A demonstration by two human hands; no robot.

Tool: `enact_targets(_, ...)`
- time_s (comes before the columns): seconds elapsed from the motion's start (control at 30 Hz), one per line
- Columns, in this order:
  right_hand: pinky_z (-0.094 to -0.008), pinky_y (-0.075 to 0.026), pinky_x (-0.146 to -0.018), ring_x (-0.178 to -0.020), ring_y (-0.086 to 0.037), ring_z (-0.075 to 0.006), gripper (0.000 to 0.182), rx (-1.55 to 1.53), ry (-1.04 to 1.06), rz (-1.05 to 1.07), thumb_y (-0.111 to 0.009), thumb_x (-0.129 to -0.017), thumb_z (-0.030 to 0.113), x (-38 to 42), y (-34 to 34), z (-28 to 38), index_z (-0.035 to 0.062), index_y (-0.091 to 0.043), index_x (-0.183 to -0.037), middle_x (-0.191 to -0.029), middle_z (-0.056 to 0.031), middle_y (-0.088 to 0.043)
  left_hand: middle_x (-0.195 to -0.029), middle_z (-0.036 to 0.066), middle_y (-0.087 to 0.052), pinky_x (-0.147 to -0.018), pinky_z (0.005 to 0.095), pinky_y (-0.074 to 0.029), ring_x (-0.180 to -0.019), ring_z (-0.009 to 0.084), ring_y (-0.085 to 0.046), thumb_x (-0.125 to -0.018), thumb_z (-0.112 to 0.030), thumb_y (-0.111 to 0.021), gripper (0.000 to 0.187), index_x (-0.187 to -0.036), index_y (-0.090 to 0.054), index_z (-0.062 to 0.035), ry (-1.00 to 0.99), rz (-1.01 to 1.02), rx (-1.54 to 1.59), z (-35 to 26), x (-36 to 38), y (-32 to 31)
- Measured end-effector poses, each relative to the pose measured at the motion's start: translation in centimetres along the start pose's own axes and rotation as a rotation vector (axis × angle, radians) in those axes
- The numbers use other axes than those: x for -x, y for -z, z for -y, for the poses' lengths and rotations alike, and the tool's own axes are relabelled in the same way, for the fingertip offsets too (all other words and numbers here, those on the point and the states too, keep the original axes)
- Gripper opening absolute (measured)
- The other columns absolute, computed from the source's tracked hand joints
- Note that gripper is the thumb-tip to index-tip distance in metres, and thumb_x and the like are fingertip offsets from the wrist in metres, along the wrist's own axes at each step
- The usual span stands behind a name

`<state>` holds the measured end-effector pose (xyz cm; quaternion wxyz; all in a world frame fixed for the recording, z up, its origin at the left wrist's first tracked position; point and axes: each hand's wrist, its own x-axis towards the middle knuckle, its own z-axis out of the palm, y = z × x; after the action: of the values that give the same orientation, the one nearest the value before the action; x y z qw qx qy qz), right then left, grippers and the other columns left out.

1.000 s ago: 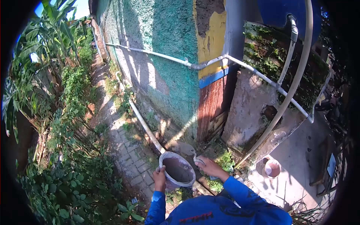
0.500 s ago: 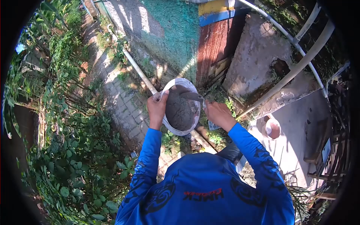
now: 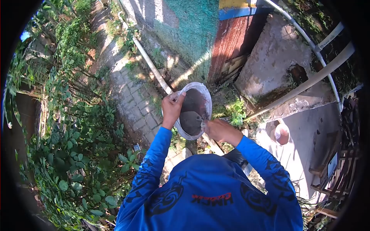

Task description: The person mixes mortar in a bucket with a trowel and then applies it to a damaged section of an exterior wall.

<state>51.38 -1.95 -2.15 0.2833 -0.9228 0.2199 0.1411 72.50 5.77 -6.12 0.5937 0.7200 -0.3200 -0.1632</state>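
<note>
My left hand [image 3: 172,109] is closed on the left rim of a pale round bucket [image 3: 208,101], which is tilted and holds grey mortar [image 3: 192,101]. My right hand [image 3: 220,131] is closed round the handle of a trowel [image 3: 190,118] at the bucket's right side. The trowel's blade lies inside the bucket against the mortar, and its handle is mostly hidden by my fingers.
A long pipe [image 3: 148,65] runs diagonally behind the bucket beside a paved path [image 3: 133,90]. The painted wall corner [image 3: 192,36] stands ahead. Another bucket [image 3: 281,134] is on the concrete at right. Leafy plants [image 3: 73,154] fill the left, and pipes [image 3: 304,88] cross the right.
My right hand has moved down and toward the bucket, bringing the trowel blade lower in the mortar. The bucket and my left hand appear shifted slightly right as the view moved.
</note>
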Motion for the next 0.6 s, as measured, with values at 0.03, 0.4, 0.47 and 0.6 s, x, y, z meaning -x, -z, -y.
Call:
enact_targets(0.03, -0.0513, -0.053, -0.078, -0.083, -0.065, -0.0464, 0.036, -0.068, 0.037, 0.019, -0.046, -0.095, 0.026, 0.0, -0.5, 0.0, -0.0049, -0.063, -0.102, -0.087, -0.0302, -0.066, -0.051, -0.005, -0.037, -0.046, 0.0302, -0.022, -0.051, 0.0045, -0.03, -0.087, -0.028, -0.073, 0.039, -0.065, -0.063, 0.0014, 0.012, 0.002, -0.031, 0.6, 0.1, -0.1)
enact_targets(0.4, -0.0347, -0.055, -0.067, -0.07, -0.066, -0.0202, 0.045, -0.668, 0.065, 0.317, -0.049, -0.101, 0.042, 0.2, -1.3, -6.4, 0.0056, -0.06, -0.125, -0.087, -0.0086, -0.066, -0.051, -0.005, -0.034, -0.046, 0.0322, -0.021, -0.052, 0.0062, -0.029, -0.088, -0.029, -0.072, 0.048, -0.056, -0.049, -0.0025, 0.084, 0.005, -0.047, 3.8, 1.1, 1.3)
enact_targets(0.47, -0.0265, -0.053, -0.056, -0.064, -0.061, -0.0113, 0.047, -0.914, -0.122, 0.417, -0.052, -0.1, 0.042, 1.8, 0.1, -5.7, 0.0137, -0.055, -0.138, -0.086, -0.0032, -0.065, -0.054, -0.007, -0.035, -0.047, 0.0319, -0.021, -0.054, 0.006, -0.028, -0.089, -0.028, -0.071, 0.049, -0.055, -0.042, -0.0058, 0.136, -0.024, 0.124, 5.3, 1.0, 1.5)
enact_targets(0.6, -0.0233, -0.042, -0.043, -0.051, -0.052, -0.01, 0.038, -1.333, -0.21, 0.247, -0.046, -0.104, 0.034, 3.4, 0.9, -5.1, 0.0063, -0.055, -0.129, -0.074, -0.004, -0.058, -0.064, -0.006, -0.047, -0.052, 0.03, -0.032, -0.061, 0.0062, -0.038, -0.092, -0.028, -0.067, 0.04, -0.064, -0.053, -0.002, 0.191, -0.103, 0.218, 4.4, 1.4, 1.8)
